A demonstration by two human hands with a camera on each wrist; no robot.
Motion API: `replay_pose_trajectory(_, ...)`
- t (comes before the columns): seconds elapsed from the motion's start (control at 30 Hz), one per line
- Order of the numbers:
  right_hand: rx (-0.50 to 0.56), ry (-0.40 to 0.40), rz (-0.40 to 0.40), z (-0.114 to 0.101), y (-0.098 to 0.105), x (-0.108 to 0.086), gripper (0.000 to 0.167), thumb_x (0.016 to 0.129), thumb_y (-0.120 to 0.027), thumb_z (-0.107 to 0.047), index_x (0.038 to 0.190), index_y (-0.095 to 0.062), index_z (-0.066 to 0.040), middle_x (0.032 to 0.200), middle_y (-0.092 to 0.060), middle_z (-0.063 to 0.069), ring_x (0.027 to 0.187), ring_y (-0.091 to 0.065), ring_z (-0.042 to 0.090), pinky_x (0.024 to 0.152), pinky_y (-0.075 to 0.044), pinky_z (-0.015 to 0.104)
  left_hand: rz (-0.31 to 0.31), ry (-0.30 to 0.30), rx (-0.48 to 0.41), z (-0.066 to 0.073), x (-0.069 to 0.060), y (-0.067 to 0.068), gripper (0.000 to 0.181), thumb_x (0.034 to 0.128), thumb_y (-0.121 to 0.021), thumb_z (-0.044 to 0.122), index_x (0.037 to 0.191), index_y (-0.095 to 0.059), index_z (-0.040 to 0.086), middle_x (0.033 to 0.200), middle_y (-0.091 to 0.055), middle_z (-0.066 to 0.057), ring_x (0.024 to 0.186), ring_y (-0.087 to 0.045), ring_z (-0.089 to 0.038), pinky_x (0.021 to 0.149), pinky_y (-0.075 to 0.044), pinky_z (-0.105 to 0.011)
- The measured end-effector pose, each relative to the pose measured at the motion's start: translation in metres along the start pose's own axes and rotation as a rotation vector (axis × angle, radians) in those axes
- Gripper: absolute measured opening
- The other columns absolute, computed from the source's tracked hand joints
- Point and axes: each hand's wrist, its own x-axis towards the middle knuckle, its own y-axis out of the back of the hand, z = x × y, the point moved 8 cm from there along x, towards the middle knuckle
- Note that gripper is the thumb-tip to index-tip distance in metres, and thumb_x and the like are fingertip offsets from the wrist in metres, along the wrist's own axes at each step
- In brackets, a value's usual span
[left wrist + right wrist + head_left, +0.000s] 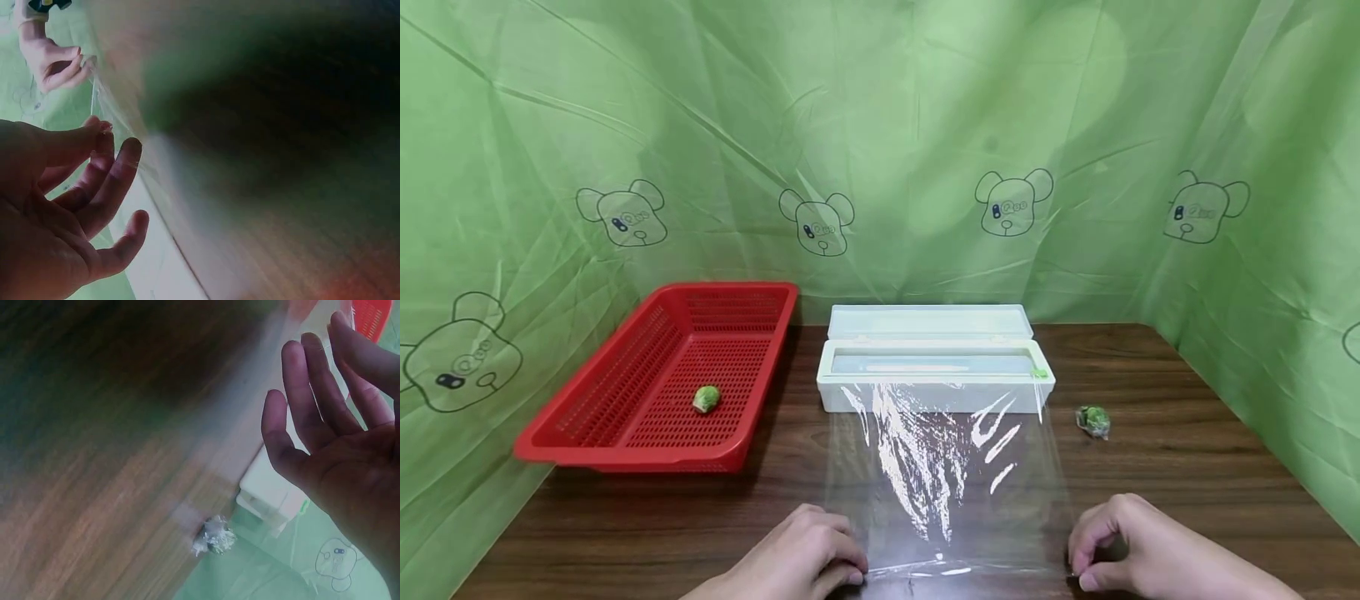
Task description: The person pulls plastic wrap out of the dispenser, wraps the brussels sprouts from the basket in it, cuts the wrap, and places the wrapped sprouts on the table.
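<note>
A sheet of clear plastic wrap (955, 500) stretches toward me from the white wrap dispenser box (936, 396), whose lid stands raised at the back. My left hand (808, 554) pinches the sheet's near left corner between thumb and forefinger; in the left wrist view, the other fingers of that hand (81, 194) spread loosely. At the near right corner, my right hand (1123, 546) pinches the film's edge. The right wrist view shows that hand (344, 419) with its thumb by the forefinger, and the film there is hard to make out.
On the left stands a red plastic basket (647, 454) with one Brussels sprout (706, 399) inside. A film-wrapped Brussels sprout (1093, 422) lies on the wooden table (1165, 467) right of the box. Green curtain (910, 167) encloses the back and sides.
</note>
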Motion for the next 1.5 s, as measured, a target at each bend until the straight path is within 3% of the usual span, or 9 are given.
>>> replay_pose_trajectory(0.27,0.037,0.044,0.003,0.001,-0.006,0.002,0.025,0.079,-0.086,0.005,0.091,-0.078,-0.016,0.091,-0.074,-0.006,0.082,-0.064,0.000,0.061,-0.055,0.023,-0.051,0.055,-0.026,-0.006,-0.001,-0.006,0.011,0.0866,-0.087,0.020,0.085,-0.078,0.026,0.082,-0.064,0.023,0.081,-0.056,0.012,0.073,-0.039,-0.004)
replay_pose_trajectory(0.43,0.001,0.039,-0.011,0.001,-0.009,0.002,0.033,0.077,-0.086,0.007,0.100,-0.080,-0.016,0.091,-0.073,-0.008,0.079,-0.061,-0.004,0.058,-0.053,0.019,-0.118,0.093,-0.036,-0.010,-0.001,-0.012,0.012,0.0854,-0.087,0.020,0.085,-0.079,0.027,0.084,-0.062,0.023,0.082,-0.056,0.013,0.073,-0.040,-0.006)
replay_pose_trajectory(0.57,-0.034,-0.010,-0.035,0.001,-0.007,0.001,0.030,0.086,-0.084,-0.001,0.113,-0.080,-0.014,0.095,-0.072,-0.010,0.080,-0.060,-0.003,0.059,-0.052,0.020,-0.151,0.150,-0.080,-0.011,-0.001,-0.011,0.006,0.0887,-0.086,0.022,0.089,-0.081,0.026,0.089,-0.061,0.021,0.084,-0.057,0.011,0.073,-0.042,-0.008)
replay_pose_trajectory(0.67,-0.068,-0.060,0.013,0.002,0.000,0.002,0.021,0.094,-0.079,-0.006,0.113,-0.080,-0.016,0.098,-0.072,-0.012,0.081,-0.061,-0.002,0.060,-0.052,0.022,-0.157,0.209,-0.145,-0.014,0.000,-0.006,0.002,0.0937,-0.082,0.026,0.095,-0.082,0.024,0.094,-0.062,0.021,0.085,-0.058,0.009,0.075,-0.047,-0.012)
replay_pose_trajectory(0.77,-0.169,-0.108,0.136,0.005,0.014,0.003,0.018,0.092,-0.082,-0.009,0.108,-0.081,-0.017,0.096,-0.069,-0.017,0.079,-0.060,-0.002,0.059,-0.050,0.022,-0.128,0.295,-0.188,-0.022,0.002,0.004,0.007,0.0974,-0.078,0.025,0.103,-0.082,0.022,0.099,-0.064,0.020,0.089,-0.060,0.005,0.079,-0.053,-0.020)
replay_pose_trajectory(0.9,-0.311,-0.190,0.243,0.013,0.026,0.006,0.030,0.084,-0.090,-0.016,0.111,-0.080,-0.013,0.088,-0.060,-0.021,0.071,-0.051,-0.001,0.056,-0.044,0.022,-0.065,0.409,-0.066,-0.040,0.002,0.017,0.025,0.0950,-0.080,0.022,0.120,-0.079,0.016,0.104,-0.065,0.014,0.094,-0.061,-0.004,0.081,-0.056,-0.032)
replay_pose_trajectory(1.07,-0.374,-0.284,0.218,0.025,0.027,0.013,0.048,0.083,-0.091,-0.026,0.124,-0.076,-0.007,0.089,-0.056,-0.018,0.070,-0.047,0.000,0.057,-0.041,0.022,-0.097,0.525,0.119,-0.059,0.000,0.020,0.056,0.0859,-0.088,0.029,0.136,-0.070,0.011,0.110,-0.059,0.006,0.099,-0.055,-0.015,0.077,-0.049,-0.040)
replay_pose_trajectory(1.23,-0.393,-0.319,0.182,0.034,0.026,0.014,0.054,0.083,-0.091,-0.028,0.127,-0.074,-0.003,0.090,-0.053,-0.015,0.071,-0.046,-0.001,0.058,-0.041,0.022,-0.165,0.572,0.146,-0.071,0.000,0.015,0.065,0.0800,-0.092,0.032,0.136,-0.069,0.008,0.113,-0.055,0.001,0.103,-0.050,-0.020,0.076,-0.045,-0.041)
replay_pose_trajectory(1.5,-0.394,-0.341,0.155,0.044,0.028,0.013,0.054,0.082,-0.092,-0.025,0.126,-0.074,0.000,0.088,-0.051,-0.015,0.070,-0.044,0.000,0.059,-0.040,0.023,-0.233,0.616,0.135,-0.083,0.001,0.009,0.066,0.0801,-0.091,0.025,0.137,-0.068,0.001,0.120,-0.056,-0.007,0.113,-0.050,-0.028,0.084,-0.046,-0.051)
